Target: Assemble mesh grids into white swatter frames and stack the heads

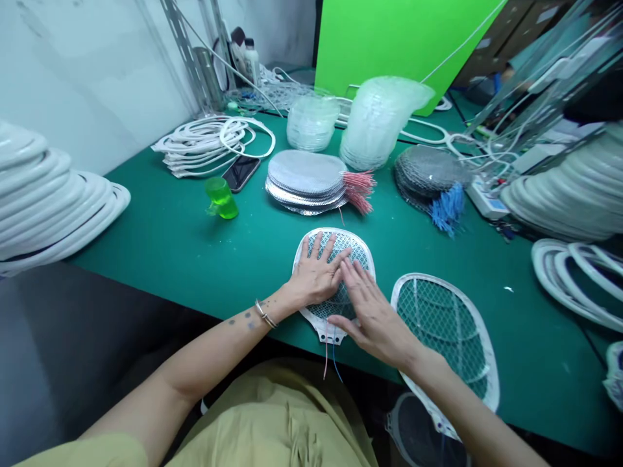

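My left hand (314,277) lies flat with spread fingers on a white-framed oval swatter head (357,250) with diamond wire mesh. My right hand (370,314) rests beside it, its fingertips pressing the same mesh. A red wire (326,360) and a blue wire (335,362) hang from the head's neck over the table edge. To the right lies a second swatter head (445,337), its lower end hidden behind my right forearm. Neither hand grips anything.
On the green table (160,224) are stacked metal mesh discs with pink wires (305,174), grey mesh with blue wires (428,170), clear plastic covers (376,122), white frame stacks (48,194), a phone (242,173), a green cup (222,198) and a power strip (487,198).
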Tool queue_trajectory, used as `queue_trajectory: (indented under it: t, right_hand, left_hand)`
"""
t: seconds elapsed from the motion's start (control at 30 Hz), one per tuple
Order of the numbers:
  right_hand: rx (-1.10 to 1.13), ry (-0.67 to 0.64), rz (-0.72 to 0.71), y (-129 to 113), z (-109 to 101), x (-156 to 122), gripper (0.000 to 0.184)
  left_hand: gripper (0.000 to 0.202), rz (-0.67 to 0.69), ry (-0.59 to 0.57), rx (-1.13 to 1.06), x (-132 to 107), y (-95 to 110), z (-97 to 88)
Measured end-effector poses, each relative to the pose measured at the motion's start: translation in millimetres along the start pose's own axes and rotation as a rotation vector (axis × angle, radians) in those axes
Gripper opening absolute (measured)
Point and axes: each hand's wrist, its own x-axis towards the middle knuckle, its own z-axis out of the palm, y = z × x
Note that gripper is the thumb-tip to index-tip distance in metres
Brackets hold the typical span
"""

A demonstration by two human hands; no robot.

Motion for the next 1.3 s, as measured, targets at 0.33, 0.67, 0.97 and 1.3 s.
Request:
queue_trajectory:
  t: [0.33, 0.67, 0.97, 1.3]
  right_hand:
    - [-0.056, -0.313, -0.166, 22, 23, 22, 0.081]
    - [-0.083, -0.376, -0.182, 22, 19, 26, 0.066]
    - [-0.070, -0.534, -0.210, 23, 6, 31, 0.092]
    - [-0.073, -0.568, -0.204, 21, 3, 34, 0.092]
  left_hand:
    - [0.048, -0.207, 0.373, -0.645, -2, -11, -31.7]
    - [0.031, 0.665, -0.046, -0.308, -127, 8, -26.5]
    - [0.010, 0.668, 0.436, -0.335, -125, 21, -5.7]
    - [0.018, 0.570, 0.447, -0.444, -128, 24, 0.6]
